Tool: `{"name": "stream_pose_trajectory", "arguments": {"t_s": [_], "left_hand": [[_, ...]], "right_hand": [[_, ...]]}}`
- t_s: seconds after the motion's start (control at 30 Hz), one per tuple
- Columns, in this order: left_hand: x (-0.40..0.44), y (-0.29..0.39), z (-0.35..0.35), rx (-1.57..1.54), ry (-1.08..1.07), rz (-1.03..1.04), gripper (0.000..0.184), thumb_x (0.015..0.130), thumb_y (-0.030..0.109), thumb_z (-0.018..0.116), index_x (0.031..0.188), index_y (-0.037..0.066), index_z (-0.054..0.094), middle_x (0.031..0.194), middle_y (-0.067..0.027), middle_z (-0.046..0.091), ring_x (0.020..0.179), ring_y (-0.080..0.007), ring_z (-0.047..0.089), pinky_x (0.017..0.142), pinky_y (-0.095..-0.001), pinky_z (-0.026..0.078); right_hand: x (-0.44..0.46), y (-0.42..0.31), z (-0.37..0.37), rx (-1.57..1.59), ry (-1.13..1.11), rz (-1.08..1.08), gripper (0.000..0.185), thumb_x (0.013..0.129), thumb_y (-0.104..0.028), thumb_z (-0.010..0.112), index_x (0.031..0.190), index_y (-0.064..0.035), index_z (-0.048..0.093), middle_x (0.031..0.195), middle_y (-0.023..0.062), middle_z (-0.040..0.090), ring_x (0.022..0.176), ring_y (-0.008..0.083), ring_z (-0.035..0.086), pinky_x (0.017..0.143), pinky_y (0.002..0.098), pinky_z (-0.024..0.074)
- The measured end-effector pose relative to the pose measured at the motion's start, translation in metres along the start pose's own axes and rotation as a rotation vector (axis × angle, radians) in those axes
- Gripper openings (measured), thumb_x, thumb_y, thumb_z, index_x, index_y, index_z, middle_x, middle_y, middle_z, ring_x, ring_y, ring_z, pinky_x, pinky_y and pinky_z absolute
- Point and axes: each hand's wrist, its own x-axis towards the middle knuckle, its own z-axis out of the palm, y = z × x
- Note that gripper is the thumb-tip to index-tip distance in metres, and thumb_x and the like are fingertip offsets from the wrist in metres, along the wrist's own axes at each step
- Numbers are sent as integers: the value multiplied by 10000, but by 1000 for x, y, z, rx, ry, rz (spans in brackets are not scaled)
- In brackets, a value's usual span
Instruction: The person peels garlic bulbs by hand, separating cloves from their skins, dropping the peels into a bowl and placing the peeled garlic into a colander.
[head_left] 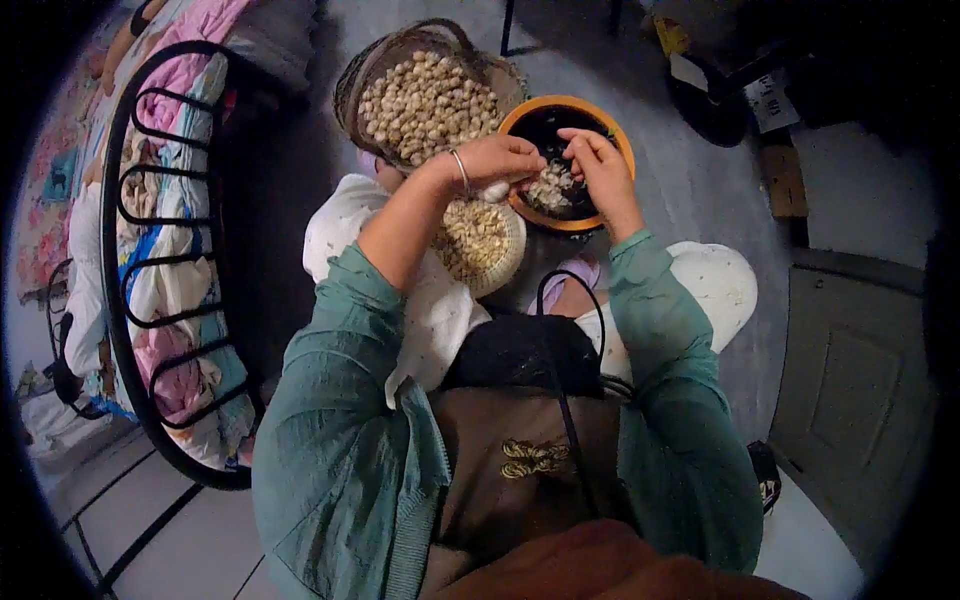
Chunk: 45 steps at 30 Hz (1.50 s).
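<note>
My left hand (505, 162), with a bangle at the wrist, is closed, fingertips pinched together over the tub's left side. A white garlic bulb (493, 192) shows under its curled fingers. Facing it, my right hand (600, 170) is over the tub with loosely bent fingers apart and no object visible in them. Below them, the orange-rimmed tub (626, 150) has a dark inside with pale garlic skins (552, 188). A woven basket (347, 100) of whole garlic bulbs stands at the upper left. Nearer my lap, a pale round basket (515, 255) holds garlic cloves.
On the left is a black metal bed frame (112, 230) with colourful bedding (165, 270). My knees, in white trousers (712, 290), flank the baskets and tub. A grey cabinet door (850, 360) is at the right. Dark items (705, 100) lie at the upper right.
</note>
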Motion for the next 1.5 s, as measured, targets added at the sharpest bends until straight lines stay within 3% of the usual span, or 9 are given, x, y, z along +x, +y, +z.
{"name": "stream_pose_trajectory", "arguments": {"t_s": [0.27, 0.3, 0.4, 0.53, 0.7, 0.8, 0.87, 1.13, 1.5], "left_hand": [[-3, -50, -14, 1277, -140, -333, 407, 793, 395, 622, 1008, 50, 634, 902, -135, 658, 761, -268, 638, 661, -358, 506], [-9, -36, -9, 941, -106, -645, 474, 778, 453, 606, 1013, 42, 632, 948, -174, 646, 864, -304, 629, 794, -399, 481], [14, -70, -28, 1199, -64, -423, 525, 786, 499, 573, 1047, 46, 621, 954, -178, 644, 893, -310, 620, 831, -425, 463], [13, -40, -15, 782, 420, -81, 519, 810, 520, 552, 1016, 49, 630, 892, -155, 652, 847, -269, 632, 761, -363, 489], [41, -38, 9, -632, 500, 60, 502, 905, 476, 441, 1101, 27, 546, 881, -99, 608, 706, -182, 585, 625, -298, 494], [55, -45, 13, -892, 440, 72, 472, 906, 475, 445, 1058, 34, 518, 913, -132, 579, 797, -241, 582, 695, -378, 506], [56, -48, 12, -930, 382, 104, 536, 898, 510, 431, 1124, 28, 491, 988, -142, 568, 855, -250, 582, 757, -392, 495], [50, -33, 15, -983, 225, 266, 574, 926, 474, 378, 1220, -17, 411, 1159, -211, 511, 1058, -322, 528, 921, -444, 431], [53, -36, 8, -1005, 337, 287, 421, 900, 361, 463, 1129, 10, 499, 1089, -156, 545, 1006, -270, 529, 883, -435, 441]], "right_hand": [[0, 7, -7, 40, -37, 40, 238, 919, -168, 460, 1066, -77, 623, 821, -26, 557, 663, 52, 473, 611, 193, 412], [1, 8, -7, 32, -32, 34, 237, 921, -173, 460, 1062, -76, 624, 821, -25, 558, 663, 56, 474, 607, 196, 414], [-1, 4, -6, -5, -39, 21, 232, 919, -167, 466, 1061, -74, 624, 817, -22, 559, 676, 53, 477, 608, 194, 412], [-1, 21, 2, -11, -90, 20, 215, 901, -165, 506, 1055, -73, 624, 806, -13, 560, 692, 65, 483, 630, 207, 420], [-7, 15, 25, -235, -184, -195, 337, 775, -132, 665, 1089, -58, 568, 970, 66, 491, 731, 130, 516, 689, 262, 454], [-11, 7, 28, -353, -211, -275, 397, 743, -111, 685, 1106, -51, 535, 1019, 81, 467, 770, 160, 516, 709, 281, 456], [-8, 14, 29, -487, -116, -437, 388, 745, -105, 684, 1098, -46, 533, 1011, 83, 479, 814, 178, 527, 726, 296, 455], [14, 40, 12, 117, -123, -7, 242, 872, -153, 560, 1087, -43, 582, 975, 41, 608, 837, 124, 576, 751, 255, 462], [-2, 9, 26, -284, -46, -267, 410, 777, -128, 672, 1159, -74, 532, 1066, 103, 492, 949, 241, 533, 789, 318, 449]]}}
